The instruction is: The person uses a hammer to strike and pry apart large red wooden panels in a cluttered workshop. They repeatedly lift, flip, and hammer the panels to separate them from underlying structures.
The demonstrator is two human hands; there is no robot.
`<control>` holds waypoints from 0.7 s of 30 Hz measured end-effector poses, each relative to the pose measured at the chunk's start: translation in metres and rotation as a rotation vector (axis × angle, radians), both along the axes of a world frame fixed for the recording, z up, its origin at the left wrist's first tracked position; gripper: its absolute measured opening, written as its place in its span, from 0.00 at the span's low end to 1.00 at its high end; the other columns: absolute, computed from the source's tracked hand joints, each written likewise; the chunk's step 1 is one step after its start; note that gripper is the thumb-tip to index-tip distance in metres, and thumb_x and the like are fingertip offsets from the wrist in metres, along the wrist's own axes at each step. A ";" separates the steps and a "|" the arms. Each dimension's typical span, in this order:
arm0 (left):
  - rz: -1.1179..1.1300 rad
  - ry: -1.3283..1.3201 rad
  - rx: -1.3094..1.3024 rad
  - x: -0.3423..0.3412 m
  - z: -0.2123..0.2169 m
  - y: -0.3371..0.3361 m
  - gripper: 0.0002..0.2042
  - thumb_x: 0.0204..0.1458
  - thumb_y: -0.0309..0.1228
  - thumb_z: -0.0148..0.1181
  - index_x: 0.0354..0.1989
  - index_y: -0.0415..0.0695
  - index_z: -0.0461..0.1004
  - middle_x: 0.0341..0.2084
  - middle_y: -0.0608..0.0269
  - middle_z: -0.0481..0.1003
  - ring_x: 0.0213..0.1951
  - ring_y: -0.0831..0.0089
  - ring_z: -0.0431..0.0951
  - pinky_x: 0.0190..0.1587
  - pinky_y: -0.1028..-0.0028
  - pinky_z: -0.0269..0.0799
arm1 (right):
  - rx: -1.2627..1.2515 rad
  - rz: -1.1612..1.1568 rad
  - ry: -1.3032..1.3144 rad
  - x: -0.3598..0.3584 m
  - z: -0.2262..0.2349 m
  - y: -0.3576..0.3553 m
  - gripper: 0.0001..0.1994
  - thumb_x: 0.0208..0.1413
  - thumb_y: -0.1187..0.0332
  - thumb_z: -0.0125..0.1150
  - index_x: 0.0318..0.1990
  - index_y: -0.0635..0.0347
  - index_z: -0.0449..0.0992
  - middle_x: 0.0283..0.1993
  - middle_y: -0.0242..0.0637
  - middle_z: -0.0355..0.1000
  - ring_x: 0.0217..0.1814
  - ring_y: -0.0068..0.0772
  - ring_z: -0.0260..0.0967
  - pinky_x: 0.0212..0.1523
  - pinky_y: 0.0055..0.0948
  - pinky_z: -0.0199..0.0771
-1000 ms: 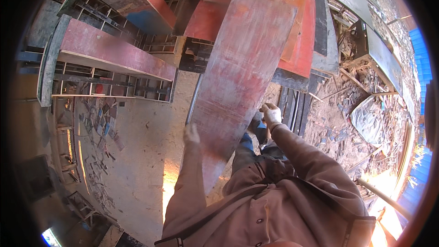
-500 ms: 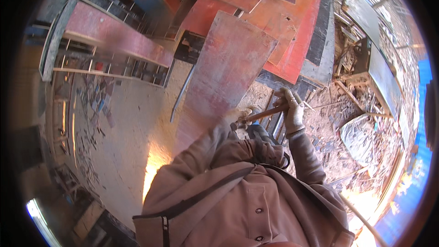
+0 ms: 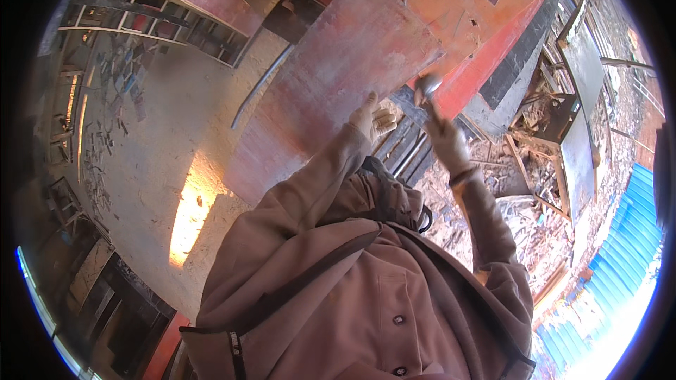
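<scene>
My right hand [image 3: 449, 145], in a pale work glove and blurred by motion, is wrapped round the handle of a hammer [image 3: 428, 86]. The hammer's head points away from me, above the near right corner of a large worn reddish panel [image 3: 338, 70]. By that panel's right edge is my left hand [image 3: 373, 118], also gloved. Its thumb stands apart from half-bent fingers and nothing shows in it; whether it touches the panel I cannot tell. Dark metal bars [image 3: 408, 155] lie just beyond my body, between the two hands.
More red and orange panels [image 3: 465, 17] are stacked ahead. Ribbed panels [image 3: 162, 10] lie at the far left. A bent metal pipe [image 3: 260, 88] rests on the concrete floor [image 3: 169, 112]. Wood scraps and a broken wooden frame [image 3: 556, 162] are at right, near blue corrugated sheeting [image 3: 612, 229].
The hammer, earlier held across between both hands, now points forward in my right hand alone. My left hand has moved forward, away from the hammer. The view has shifted too.
</scene>
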State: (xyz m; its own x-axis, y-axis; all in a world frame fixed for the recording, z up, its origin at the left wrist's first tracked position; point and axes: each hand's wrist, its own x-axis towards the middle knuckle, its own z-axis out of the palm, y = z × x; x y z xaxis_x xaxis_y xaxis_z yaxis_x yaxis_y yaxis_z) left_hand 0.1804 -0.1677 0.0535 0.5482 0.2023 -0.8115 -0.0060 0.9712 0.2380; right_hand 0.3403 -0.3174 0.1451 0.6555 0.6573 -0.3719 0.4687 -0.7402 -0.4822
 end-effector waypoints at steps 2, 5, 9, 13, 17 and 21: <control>0.054 0.119 -0.244 0.009 -0.015 0.003 0.54 0.57 0.65 0.55 0.71 0.25 0.43 0.65 0.28 0.59 0.65 0.41 0.66 0.62 0.45 0.71 | -0.016 -0.160 0.071 0.024 0.005 0.035 0.25 0.62 0.46 0.58 0.41 0.66 0.76 0.34 0.62 0.76 0.39 0.64 0.77 0.37 0.51 0.74; 0.148 0.071 -0.343 0.027 -0.056 0.001 0.63 0.49 0.73 0.53 0.72 0.26 0.36 0.71 0.28 0.47 0.72 0.34 0.51 0.68 0.38 0.56 | -0.004 -0.185 0.198 0.051 0.027 0.091 0.26 0.63 0.44 0.58 0.40 0.64 0.74 0.22 0.35 0.71 0.19 0.28 0.71 0.17 0.32 0.69; 0.393 -0.011 -0.597 0.069 -0.094 0.016 0.63 0.48 0.76 0.51 0.73 0.29 0.39 0.72 0.29 0.46 0.72 0.34 0.48 0.71 0.38 0.48 | -0.075 0.014 -0.086 0.083 -0.012 0.131 0.27 0.63 0.42 0.58 0.40 0.65 0.75 0.25 0.43 0.74 0.21 0.38 0.74 0.22 0.39 0.72; 0.667 -0.037 -0.727 0.074 -0.103 0.036 0.55 0.50 0.72 0.54 0.75 0.41 0.47 0.73 0.43 0.50 0.73 0.41 0.50 0.73 0.41 0.48 | -0.101 0.203 -0.233 0.067 -0.014 0.133 0.28 0.62 0.42 0.58 0.39 0.66 0.75 0.29 0.51 0.77 0.28 0.53 0.77 0.30 0.47 0.74; 0.705 0.003 -0.759 0.084 -0.096 0.034 0.52 0.49 0.72 0.57 0.74 0.47 0.51 0.72 0.53 0.55 0.72 0.46 0.53 0.72 0.42 0.51 | -0.090 0.030 -0.229 0.074 -0.033 0.092 0.27 0.60 0.41 0.60 0.35 0.64 0.75 0.29 0.53 0.77 0.31 0.59 0.77 0.34 0.50 0.74; 0.756 0.063 -0.753 0.091 -0.093 0.030 0.51 0.47 0.73 0.58 0.72 0.50 0.56 0.70 0.55 0.59 0.71 0.48 0.55 0.71 0.43 0.53 | -0.231 -0.023 -0.319 0.081 -0.069 0.063 0.22 0.60 0.43 0.59 0.40 0.56 0.77 0.31 0.57 0.77 0.37 0.65 0.76 0.37 0.55 0.73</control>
